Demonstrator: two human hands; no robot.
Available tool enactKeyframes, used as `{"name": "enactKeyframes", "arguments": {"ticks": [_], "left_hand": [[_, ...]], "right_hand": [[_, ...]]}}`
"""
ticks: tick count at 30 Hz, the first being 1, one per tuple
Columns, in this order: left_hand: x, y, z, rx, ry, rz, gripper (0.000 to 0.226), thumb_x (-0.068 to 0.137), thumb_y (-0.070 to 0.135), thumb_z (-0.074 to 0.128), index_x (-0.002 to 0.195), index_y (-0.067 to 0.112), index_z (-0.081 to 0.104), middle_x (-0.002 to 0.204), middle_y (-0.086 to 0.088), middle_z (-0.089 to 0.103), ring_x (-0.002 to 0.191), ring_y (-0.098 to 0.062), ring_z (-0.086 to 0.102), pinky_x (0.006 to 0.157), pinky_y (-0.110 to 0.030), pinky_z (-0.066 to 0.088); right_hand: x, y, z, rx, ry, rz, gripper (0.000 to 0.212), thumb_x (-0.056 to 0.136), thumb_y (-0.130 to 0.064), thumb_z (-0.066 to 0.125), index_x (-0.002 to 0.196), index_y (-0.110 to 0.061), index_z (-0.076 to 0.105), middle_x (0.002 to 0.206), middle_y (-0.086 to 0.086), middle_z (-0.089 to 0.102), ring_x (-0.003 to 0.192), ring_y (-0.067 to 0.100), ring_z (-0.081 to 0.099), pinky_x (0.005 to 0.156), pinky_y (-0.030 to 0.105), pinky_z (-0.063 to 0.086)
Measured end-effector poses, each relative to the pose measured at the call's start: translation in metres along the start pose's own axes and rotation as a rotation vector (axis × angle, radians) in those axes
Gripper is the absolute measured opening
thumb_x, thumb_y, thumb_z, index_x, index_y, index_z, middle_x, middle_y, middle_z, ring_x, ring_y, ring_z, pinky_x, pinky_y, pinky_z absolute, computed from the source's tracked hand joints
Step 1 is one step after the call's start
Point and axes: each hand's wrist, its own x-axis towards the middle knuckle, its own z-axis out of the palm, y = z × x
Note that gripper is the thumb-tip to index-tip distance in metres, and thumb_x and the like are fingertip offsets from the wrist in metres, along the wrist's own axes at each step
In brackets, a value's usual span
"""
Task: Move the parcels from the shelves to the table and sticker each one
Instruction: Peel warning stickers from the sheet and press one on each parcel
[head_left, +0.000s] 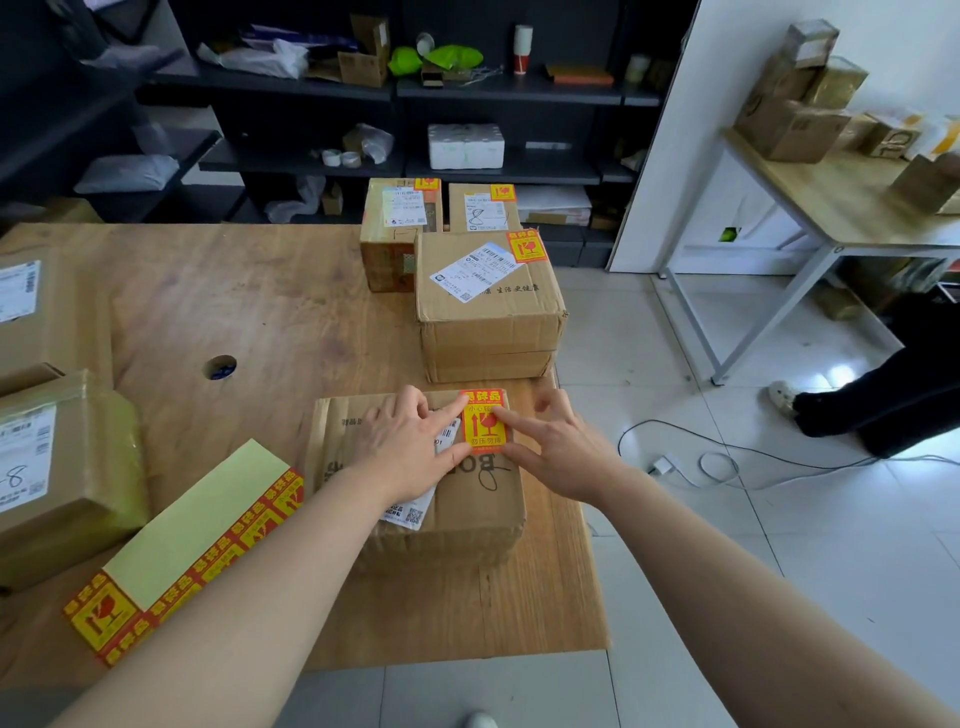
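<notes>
A cardboard parcel (467, 509) lies near the front right edge of the wooden table (249, 312). An orange-and-yellow fragile sticker (484, 422) sits on its top right corner. My left hand (410, 441) rests on the parcel's top, its fingertips pressing the sticker's left edge. My right hand (556, 447) presses the sticker's right edge with spread fingers. A sticker sheet (182, 551) with several stickers lies on the table at the front left, partly under my left forearm.
Three stickered parcels (488, 306) stand at the table's far right. More boxes (62, 467) lie at its left edge. Dark shelves (395, 93) hold bags and boxes behind. A second table (831, 202) with parcels stands right. A person's leg (883, 400) and cables cross the floor.
</notes>
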Motion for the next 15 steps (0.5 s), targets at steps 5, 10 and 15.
{"name": "enactKeyframes", "arguments": {"ticks": [5,10,15], "left_hand": [[-0.009,0.014,0.003,-0.029,0.104,-0.084,0.052,0.100,0.049,0.030,0.150,0.043,0.016,0.123,-0.002,0.036,0.115,-0.021,0.039,0.097,-0.036,0.033],[-0.035,-0.014,0.000,0.058,0.205,-0.316,0.054,0.094,0.046,0.044,0.140,0.021,0.033,0.128,-0.010,0.041,0.117,-0.030,0.042,0.099,-0.040,0.035],[-0.063,-0.039,0.003,-0.132,0.103,-0.617,0.072,0.086,0.058,0.052,0.136,0.007,0.039,0.126,-0.016,0.053,0.114,-0.037,0.052,0.088,-0.041,0.044]], "right_hand": [[-0.002,-0.011,0.013,0.297,0.095,0.089,0.052,0.098,-0.052,0.039,0.148,-0.041,0.032,0.135,0.004,0.030,0.122,0.022,0.043,0.104,0.037,0.043],[-0.013,-0.017,0.010,0.264,0.134,0.128,0.051,0.097,-0.050,0.045,0.140,-0.021,0.043,0.125,0.002,0.060,0.108,0.019,0.059,0.082,0.031,0.051],[-0.020,-0.029,0.013,0.167,0.079,0.041,0.036,0.098,-0.048,0.043,0.108,-0.018,0.059,0.095,0.000,0.067,0.079,0.020,0.060,0.058,0.029,0.045]]}}
